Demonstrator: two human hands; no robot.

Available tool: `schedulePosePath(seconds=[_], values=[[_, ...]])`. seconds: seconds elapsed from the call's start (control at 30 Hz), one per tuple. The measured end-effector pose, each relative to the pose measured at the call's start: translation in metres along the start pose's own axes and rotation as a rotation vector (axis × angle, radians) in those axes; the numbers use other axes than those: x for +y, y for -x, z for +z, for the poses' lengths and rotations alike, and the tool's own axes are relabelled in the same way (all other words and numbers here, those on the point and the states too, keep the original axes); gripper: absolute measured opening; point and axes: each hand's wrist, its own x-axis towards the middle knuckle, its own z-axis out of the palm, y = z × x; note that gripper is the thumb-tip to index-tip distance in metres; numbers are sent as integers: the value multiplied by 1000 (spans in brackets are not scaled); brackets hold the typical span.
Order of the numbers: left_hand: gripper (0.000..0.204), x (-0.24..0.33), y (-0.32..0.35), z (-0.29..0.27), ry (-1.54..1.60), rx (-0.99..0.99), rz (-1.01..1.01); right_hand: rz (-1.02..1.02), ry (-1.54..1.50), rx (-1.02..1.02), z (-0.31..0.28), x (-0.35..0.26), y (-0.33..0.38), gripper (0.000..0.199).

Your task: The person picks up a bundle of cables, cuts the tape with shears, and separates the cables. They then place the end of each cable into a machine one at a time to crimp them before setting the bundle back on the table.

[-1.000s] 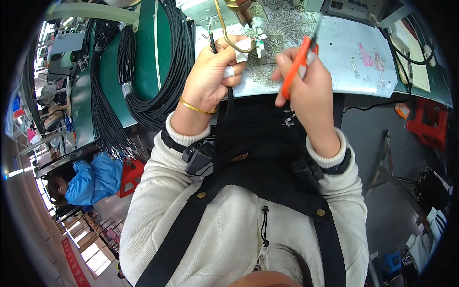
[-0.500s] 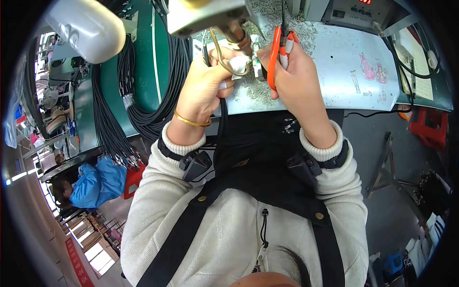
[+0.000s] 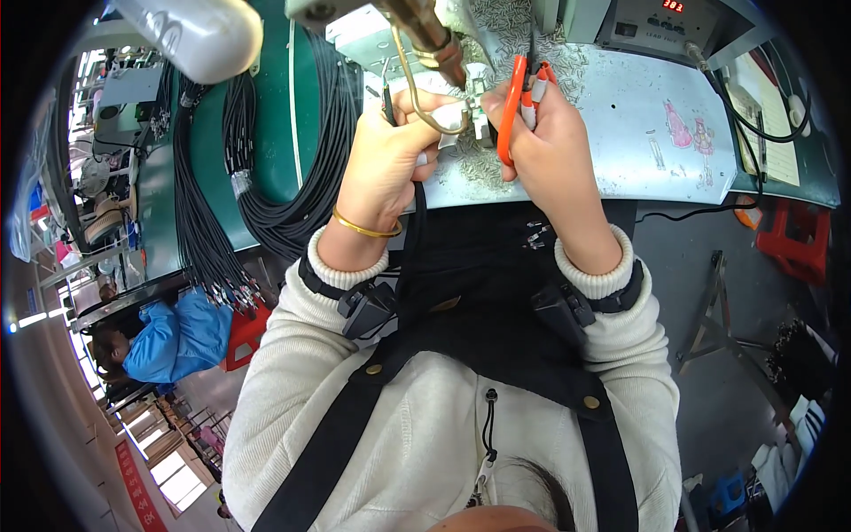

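Note:
My left hand (image 3: 383, 164) is closed around a thin black cable (image 3: 388, 106), whose end pokes out above the fingers. A black length hangs below this hand, and something white shows between its fingers. My right hand (image 3: 551, 133) grips a hand tool with orange handles (image 3: 511, 111); its dark, narrow end points away from me, and its exact kind is unclear. Both hands meet at a small metal fixture (image 3: 479, 97) under a machine's metal nozzle (image 3: 443, 58). A bent brass-coloured tube (image 3: 412, 89) crosses in front of the left fingertips. What the right fingertips touch is partly hidden.
Small metal pieces (image 3: 572, 75) lie scattered on the pale metal worktop (image 3: 620, 168). Bundled black cables (image 3: 284, 213) cover the green table at left. A control box (image 3: 660, 31) stands at the back right. A red stool (image 3: 793, 239) is to the right; a person in blue (image 3: 182, 337) sits at left.
My left hand has shifted slightly right and down in the picture, and the white piece at its fingertips shows less. The right hand stays nearly in place with the tool. The whole view has tilted a little.

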Motion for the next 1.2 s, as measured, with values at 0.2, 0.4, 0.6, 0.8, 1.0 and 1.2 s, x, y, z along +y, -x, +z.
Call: schedulePosePath(seconds=[0.2, 0.4, 0.6, 0.8, 1.0, 1.2], values=[[12, -5, 25, -1, 112, -127, -17, -27, -161, -40, -7, 0, 22, 14], [19, -13, 56, 6, 23, -135, -14, 42, -241, -76, -10, -8, 43, 15], [21, -9, 71, 5, 27, -211, -39, 91, -311, -130, -8, -10, 57, 16], [21, -9, 78, 2, -8, -232, -19, 107, -366, -158, -8, -11, 66, 16], [20, -21, 71, -1, -159, -111, 215, -151, -81, 74, -7, -2, 69, 8], [25, -28, 77, 0, -89, -341, -137, -293, 287, -90, -14, -3, 67, 11]])
